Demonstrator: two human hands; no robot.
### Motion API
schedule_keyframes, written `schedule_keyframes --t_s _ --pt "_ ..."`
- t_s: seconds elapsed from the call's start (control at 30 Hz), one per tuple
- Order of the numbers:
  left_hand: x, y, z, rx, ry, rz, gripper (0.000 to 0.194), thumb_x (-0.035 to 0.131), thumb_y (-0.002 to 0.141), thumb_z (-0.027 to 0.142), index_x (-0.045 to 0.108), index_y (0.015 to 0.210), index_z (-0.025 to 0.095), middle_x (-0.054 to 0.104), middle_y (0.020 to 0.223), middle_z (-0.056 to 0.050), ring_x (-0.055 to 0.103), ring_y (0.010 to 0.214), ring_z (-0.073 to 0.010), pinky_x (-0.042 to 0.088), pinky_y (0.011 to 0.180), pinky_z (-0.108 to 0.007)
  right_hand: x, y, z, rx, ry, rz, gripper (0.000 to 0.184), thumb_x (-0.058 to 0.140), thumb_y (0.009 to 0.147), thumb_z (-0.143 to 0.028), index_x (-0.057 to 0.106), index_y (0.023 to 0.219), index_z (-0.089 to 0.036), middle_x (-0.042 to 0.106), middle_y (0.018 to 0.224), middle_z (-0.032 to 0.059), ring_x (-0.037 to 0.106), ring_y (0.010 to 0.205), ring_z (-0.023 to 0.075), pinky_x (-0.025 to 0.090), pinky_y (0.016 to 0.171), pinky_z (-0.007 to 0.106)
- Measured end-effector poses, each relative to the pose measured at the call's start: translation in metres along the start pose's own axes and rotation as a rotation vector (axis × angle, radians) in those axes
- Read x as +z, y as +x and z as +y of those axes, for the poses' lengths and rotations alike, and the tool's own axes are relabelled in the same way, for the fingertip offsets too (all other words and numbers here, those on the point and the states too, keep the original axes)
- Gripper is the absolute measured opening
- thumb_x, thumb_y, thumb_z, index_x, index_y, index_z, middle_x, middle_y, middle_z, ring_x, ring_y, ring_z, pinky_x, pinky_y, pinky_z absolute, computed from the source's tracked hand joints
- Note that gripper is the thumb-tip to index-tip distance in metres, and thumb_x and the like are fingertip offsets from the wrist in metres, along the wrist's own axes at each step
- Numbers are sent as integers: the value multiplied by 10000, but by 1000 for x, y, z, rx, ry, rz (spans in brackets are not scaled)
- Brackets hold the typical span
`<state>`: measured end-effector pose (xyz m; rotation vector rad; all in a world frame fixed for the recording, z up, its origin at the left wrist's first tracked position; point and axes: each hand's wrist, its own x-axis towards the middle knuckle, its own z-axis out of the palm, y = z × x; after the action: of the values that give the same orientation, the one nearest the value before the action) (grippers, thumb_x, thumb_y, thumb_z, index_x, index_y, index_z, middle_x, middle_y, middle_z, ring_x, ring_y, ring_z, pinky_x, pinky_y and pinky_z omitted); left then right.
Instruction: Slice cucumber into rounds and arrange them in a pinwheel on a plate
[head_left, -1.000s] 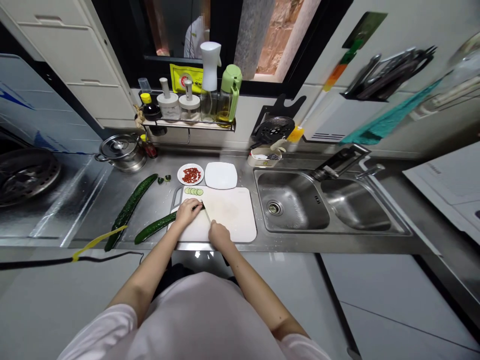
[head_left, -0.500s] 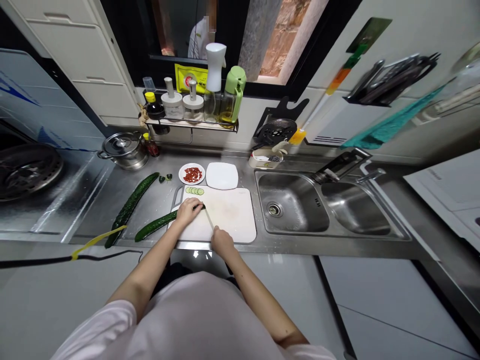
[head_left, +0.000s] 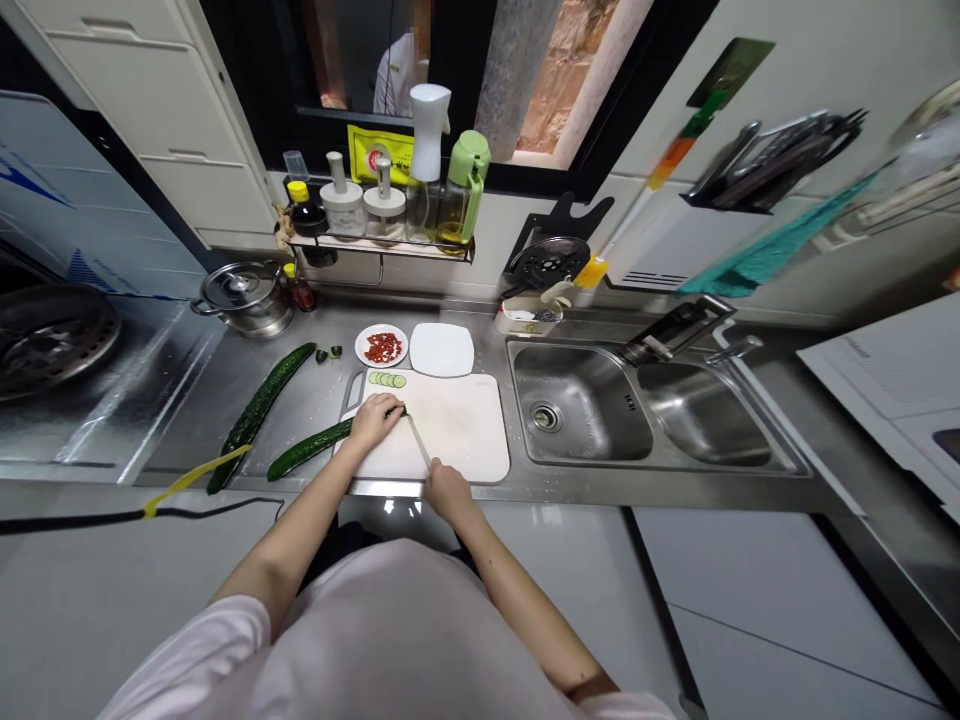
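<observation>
My left hand (head_left: 374, 420) is closed over the right end of a dark green cucumber (head_left: 309, 450), which lies partly on the white cutting board (head_left: 466, 430) and partly past its left edge. In my right hand (head_left: 448, 492) is the handle of a knife (head_left: 418, 438). Its blade points away from me, with the tip area at the cucumber's cut end just right of my left fingers. Several cucumber slices (head_left: 387, 379) lie in an overlapping row at the board's upper left. A second, whole cucumber (head_left: 260, 415) rests on the counter to the left.
Behind the board stand a small plate of chopped red pieces (head_left: 382, 347) and a white square plate (head_left: 442, 349). Cucumber ends (head_left: 322, 355) lie nearby. A lidded pot (head_left: 244, 298) is back left, a double sink (head_left: 581, 405) to the right. Bottles line a wall shelf (head_left: 379, 246).
My right hand and the knife handle have shifted slightly to the right. The left hand stays on the cucumber, and the whole view has moved a little.
</observation>
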<state>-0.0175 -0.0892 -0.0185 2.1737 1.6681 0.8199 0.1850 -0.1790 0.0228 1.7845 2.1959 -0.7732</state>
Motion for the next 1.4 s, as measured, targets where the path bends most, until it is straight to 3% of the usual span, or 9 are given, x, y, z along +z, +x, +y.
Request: schedule_keyframes --t_s 0.17,0.43,0.77,1.07,1.4 --pt "-4 0 4 2 37 -13 211 489 914 305 681 973 240 677 986 -44 578 952 -208 444 878 -349 -7 -5 8 -10 -4 -26 227 399 894 -115 549 1063 -129 690 960 142 659 897 239 422 696 288" --pt "-9 0 4 -15 60 -41 242 484 916 333 662 1061 257 658 1030 -50 571 999 -222 456 883 -356 -25 -11 31 45 -58 41 251 372 959 -221 550 1135 -208 692 938 94 654 884 215 398 723 282" --pt "-24 8 9 -126 -58 164 264 490 913 350 665 1079 241 640 1110 -56 559 1064 -224 449 953 -371 -49 -6 40 114 -58 307 393 467 937 -292 465 1324 -226 624 1113 94 551 1031 222 363 831 280" --pt "-35 20 41 -36 -102 46 314 538 887 417 668 1117 246 614 1146 -62 540 1098 -225 437 968 -385 -49 -9 36 76 -98 369 471 511 893 -242 452 1358 -205 598 1084 97 494 1016 241 339 865 303" --pt "-29 18 48 -14 -89 -29 218 579 857 363 693 992 236 633 1078 -51 547 1055 -228 425 947 -374 -44 -12 41 64 -130 383 469 517 890 -230 459 1355 -199 592 1061 102 482 1001 249 328 869 319"
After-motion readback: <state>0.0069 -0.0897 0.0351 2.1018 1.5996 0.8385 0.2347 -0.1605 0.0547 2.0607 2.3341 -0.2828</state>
